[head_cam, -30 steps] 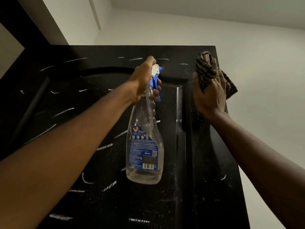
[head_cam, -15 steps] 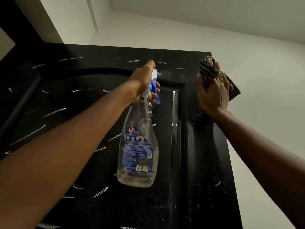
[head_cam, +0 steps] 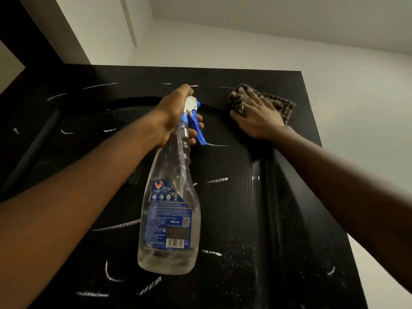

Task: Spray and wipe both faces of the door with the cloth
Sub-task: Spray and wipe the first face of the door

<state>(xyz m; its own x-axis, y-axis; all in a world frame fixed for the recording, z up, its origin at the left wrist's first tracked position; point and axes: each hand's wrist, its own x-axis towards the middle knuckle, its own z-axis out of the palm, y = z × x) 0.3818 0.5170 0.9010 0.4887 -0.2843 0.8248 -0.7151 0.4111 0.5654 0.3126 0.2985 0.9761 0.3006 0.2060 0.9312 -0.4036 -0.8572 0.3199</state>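
Note:
A black panelled door (head_cam: 234, 208) fills the view, seen from below, streaked with white marks and specks of spray. My left hand (head_cam: 176, 117) grips the neck of a clear spray bottle (head_cam: 170, 219) with a blue trigger and white nozzle, held up against the door's upper middle. My right hand (head_cam: 258, 117) presses a brown checked cloth (head_cam: 283, 105) flat against the door near its top right corner, fingers spread over it.
The door's free edge (head_cam: 323, 152) runs down the right side, with a white wall (head_cam: 367, 108) beyond it. A dark door frame (head_cam: 33, 30) stands at the upper left. The white ceiling (head_cam: 267, 10) is overhead.
My right hand has moved the cloth left from the door's right edge onto its face near the top. The bottle stays raised in my left hand; the view has shifted slightly.

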